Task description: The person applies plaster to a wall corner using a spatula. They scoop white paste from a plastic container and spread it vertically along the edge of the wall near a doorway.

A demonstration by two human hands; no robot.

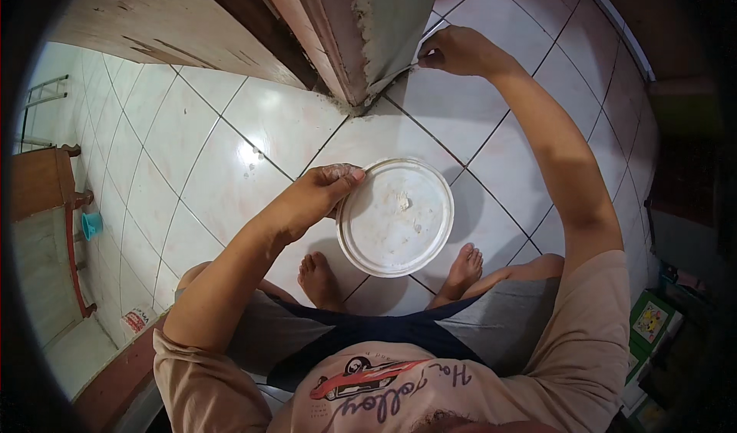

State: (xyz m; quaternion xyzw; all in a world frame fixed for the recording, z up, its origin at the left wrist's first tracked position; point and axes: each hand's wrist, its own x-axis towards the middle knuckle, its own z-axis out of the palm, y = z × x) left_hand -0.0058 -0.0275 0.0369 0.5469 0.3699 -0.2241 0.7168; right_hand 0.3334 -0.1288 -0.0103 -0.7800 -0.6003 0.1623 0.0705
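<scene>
Above the tiled floor (253,126) our left hand (318,195) grips a round white lid (395,218); our right hand (457,51) pinches a thin tool at the door frame (338,41)

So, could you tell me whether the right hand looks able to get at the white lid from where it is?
Probably yes: the right hand is up at the door frame, and only bare floor tiles lie between it and the white lid held in the left hand.

Left hand (318,195): grips white round lid (395,218) by its rim.
Right hand (457,51): pinches thin tool at grey wall base (395,26).
Floor (230,149): white tiles.
</scene>
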